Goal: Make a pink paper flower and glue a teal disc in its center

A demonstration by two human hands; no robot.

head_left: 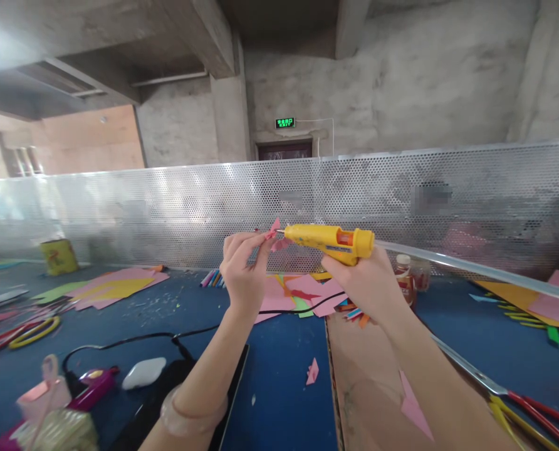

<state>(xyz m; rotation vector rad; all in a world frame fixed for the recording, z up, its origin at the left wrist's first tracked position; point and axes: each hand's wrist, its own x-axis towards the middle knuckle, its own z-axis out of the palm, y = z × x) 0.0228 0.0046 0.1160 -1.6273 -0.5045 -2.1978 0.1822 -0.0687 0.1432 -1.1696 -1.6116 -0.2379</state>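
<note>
My left hand (246, 266) is raised above the table, thumb and fingers pinched on a small folded pink paper piece (274, 227). My right hand (366, 275) is wrapped round the handle of a yellow hot glue gun (319, 237), which points left. Its metal nozzle meets or nearly meets the pink paper; whether they touch I cannot tell. A long clear glue stick (472, 266) sticks out of the gun's back end. Below, on the blue tabletop, lies another small folded pink paper piece (312, 371).
Coloured paper sheets (120, 287) lie at the left, with scissors (35, 332) nearby. A brown cardboard sheet (368, 388) lies front right, beside red-and-yellow-handled scissors (519, 401). A black cord (143, 338) crosses the table. A perforated metal divider (204, 213) stands behind.
</note>
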